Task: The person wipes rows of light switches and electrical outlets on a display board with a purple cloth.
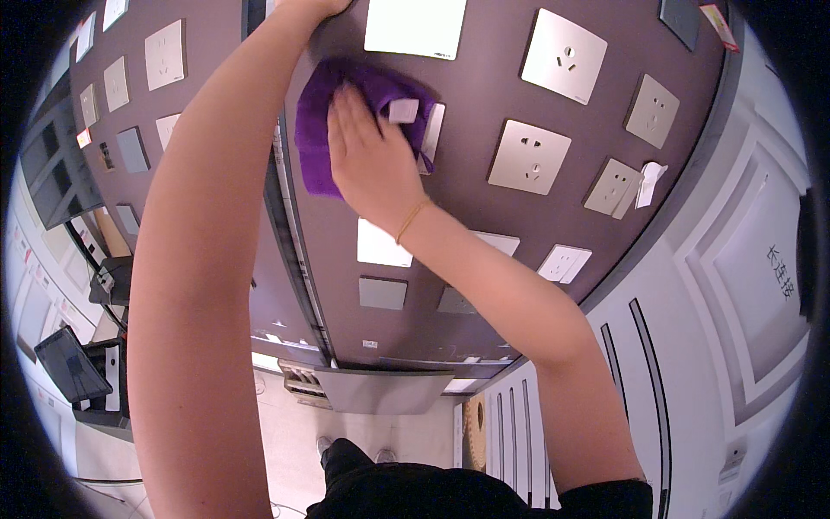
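Observation:
My right hand point(371, 152) lies with its fingers spread flat on a purple cloth point(314, 156), against a brown display board point(473, 194). The cloth partly covers a white wall plate point(434, 136), and a small pale piece point(403, 111) shows at the cloth's fold. My left arm reaches up the left side; only the edge of my left hand point(318, 5) shows at the top rim, its fingers cut off. Right of the cloth sit a socket plate point(530, 156) and a three-pin socket plate point(564, 56). A blank white plate point(415, 26) is above it.
A second board with sockets point(165, 55) stands at the left beyond a dark frame edge point(292, 233). A torn white paper tag point(648, 184) hangs by a right-hand socket. White panelled doors point(752, 259) flank the right. A monitor point(73, 364) stands lower left, and a grey panel point(389, 391) is below.

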`<state>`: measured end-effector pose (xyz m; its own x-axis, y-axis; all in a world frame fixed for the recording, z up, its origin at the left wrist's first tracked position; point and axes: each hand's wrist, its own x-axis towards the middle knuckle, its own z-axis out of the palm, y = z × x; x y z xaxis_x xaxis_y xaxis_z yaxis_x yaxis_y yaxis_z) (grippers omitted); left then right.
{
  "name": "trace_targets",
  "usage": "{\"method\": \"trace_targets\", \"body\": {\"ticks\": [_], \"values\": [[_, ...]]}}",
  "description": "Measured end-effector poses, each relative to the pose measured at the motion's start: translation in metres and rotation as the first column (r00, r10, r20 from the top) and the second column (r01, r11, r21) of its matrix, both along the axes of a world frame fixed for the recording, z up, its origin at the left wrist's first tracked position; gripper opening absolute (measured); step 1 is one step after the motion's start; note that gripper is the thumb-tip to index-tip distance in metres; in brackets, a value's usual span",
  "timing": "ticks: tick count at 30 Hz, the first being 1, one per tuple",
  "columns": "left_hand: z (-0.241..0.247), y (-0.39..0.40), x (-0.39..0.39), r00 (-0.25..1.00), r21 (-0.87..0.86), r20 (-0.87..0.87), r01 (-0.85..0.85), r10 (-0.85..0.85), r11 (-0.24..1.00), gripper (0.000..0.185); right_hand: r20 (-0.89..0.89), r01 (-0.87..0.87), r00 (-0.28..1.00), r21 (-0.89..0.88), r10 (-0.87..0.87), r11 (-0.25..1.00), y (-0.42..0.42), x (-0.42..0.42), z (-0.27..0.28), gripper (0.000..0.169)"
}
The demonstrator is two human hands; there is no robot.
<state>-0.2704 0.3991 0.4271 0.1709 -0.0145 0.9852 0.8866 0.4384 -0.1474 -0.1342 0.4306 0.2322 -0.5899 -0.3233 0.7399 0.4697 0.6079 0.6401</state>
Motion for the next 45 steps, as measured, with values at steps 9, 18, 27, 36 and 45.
{"method": "trace_targets", "body": {"ticks": [9, 18, 27, 36, 45], "values": [[0.001, 0.000, 0.004, 1.000, -0.010, 0.017, -0.013, 0.013, 1.000, 0.066, 0.317, -0.062, 0.942, -0.160, 0.111, 0.985, 0.023, 0.039, -0.080, 0.052], [0.001, 0.001, 0.002, 1.000, 0.010, 0.006, -0.023, 0.023, 1.000, 0.066, 0.331, 0.028, 0.943, -0.180, 0.033, 0.983, 0.046, 0.088, -0.101, 0.048], [-0.002, -0.004, 0.007, 0.998, -0.027, 0.053, -0.018, 0.019, 0.999, 0.066, 0.019, 0.054, 0.999, -0.430, -0.051, 0.901, 0.057, 0.102, -0.079, 0.058], [-0.001, -0.004, 0.009, 0.998, -0.028, 0.056, -0.007, 0.009, 1.000, 0.066, -0.104, -0.378, 0.926, -0.290, 0.364, 0.879, 0.063, 0.079, 0.003, 0.058], [-0.001, -0.002, 0.008, 0.999, -0.022, 0.047, -0.002, 0.003, 1.000, 0.066, 0.209, -0.204, 0.956, -0.040, 0.208, 0.978, 0.041, 0.054, 0.006, 0.045]]}}
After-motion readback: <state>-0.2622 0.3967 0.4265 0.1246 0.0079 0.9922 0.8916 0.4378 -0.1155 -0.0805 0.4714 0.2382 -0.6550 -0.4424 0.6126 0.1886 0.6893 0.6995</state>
